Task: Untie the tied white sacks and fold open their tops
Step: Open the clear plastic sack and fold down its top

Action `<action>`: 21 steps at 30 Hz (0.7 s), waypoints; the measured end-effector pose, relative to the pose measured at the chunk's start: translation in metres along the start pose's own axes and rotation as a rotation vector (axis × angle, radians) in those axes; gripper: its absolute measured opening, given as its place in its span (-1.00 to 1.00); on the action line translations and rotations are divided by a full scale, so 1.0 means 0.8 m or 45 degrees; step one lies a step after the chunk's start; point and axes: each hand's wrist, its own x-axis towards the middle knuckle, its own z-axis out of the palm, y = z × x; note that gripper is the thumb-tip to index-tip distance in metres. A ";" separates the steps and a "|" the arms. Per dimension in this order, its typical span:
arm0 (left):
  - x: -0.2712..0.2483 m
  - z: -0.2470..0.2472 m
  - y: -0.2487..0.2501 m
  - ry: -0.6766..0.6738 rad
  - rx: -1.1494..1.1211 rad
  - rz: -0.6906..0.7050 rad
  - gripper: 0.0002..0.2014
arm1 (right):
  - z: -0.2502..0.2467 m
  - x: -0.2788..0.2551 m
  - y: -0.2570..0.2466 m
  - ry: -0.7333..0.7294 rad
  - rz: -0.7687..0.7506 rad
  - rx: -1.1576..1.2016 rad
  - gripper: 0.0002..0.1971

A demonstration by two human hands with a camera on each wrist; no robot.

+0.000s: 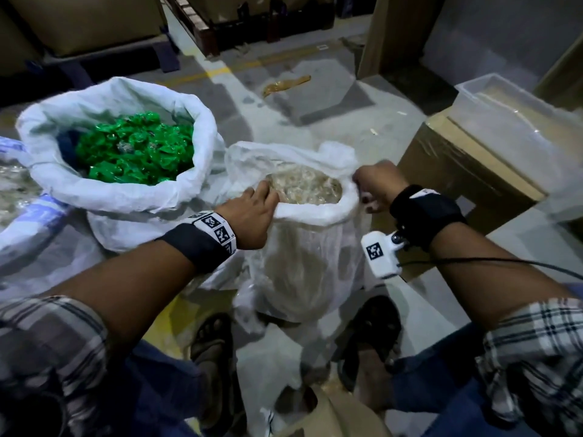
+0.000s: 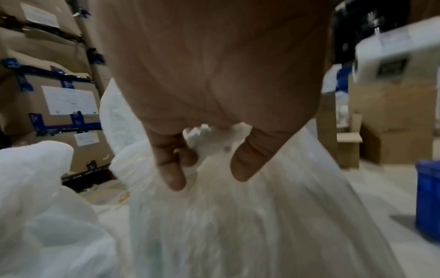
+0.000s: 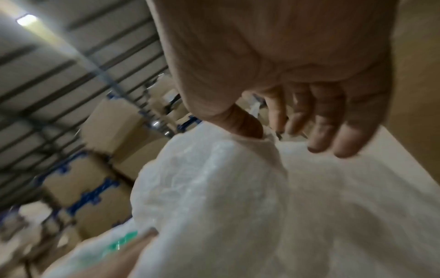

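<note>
Far-left sack: a white woven sack with blue print (image 1: 28,212) lies at the frame edge; its print is too blurred to read.
Green-filled sack: the wide white woven sack of green plastic-wrapped pieces (image 1: 126,184) stands on the floor with its top already rolled down, which keeps the mouth propped wide.
Left hand: the left hand (image 1: 249,216) takes the near-left rim of the thin white translucent sack of pale pieces (image 1: 309,263), fingers and thumb curled round a bunch of film, likely to turn the rim outward.
Thin sack: it stands between the person's feet, untied, mouth open, rim partly rolled.
Right hand: the right hand (image 1: 377,187) pinches the right rim, thumb tucked under the fold, probably pulling it taut against the left.
Cardboard box: a brown taped carton (image 1: 467,171) stands just right.
Writing: carton labels in the left wrist view are unreadable.
</note>
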 end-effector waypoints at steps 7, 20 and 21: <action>0.004 -0.050 0.001 -0.202 -0.284 -0.082 -0.57 | 0.005 -0.009 -0.025 0.199 -0.895 -0.622 -0.71; 0.007 -0.088 -0.004 0.679 -0.255 0.078 -0.34 | -0.013 -0.014 -0.028 -0.722 0.200 0.772 -0.69; 0.008 -0.086 -0.002 0.694 -0.249 0.067 -0.29 | -0.014 -0.016 -0.028 -0.766 0.223 0.735 -0.66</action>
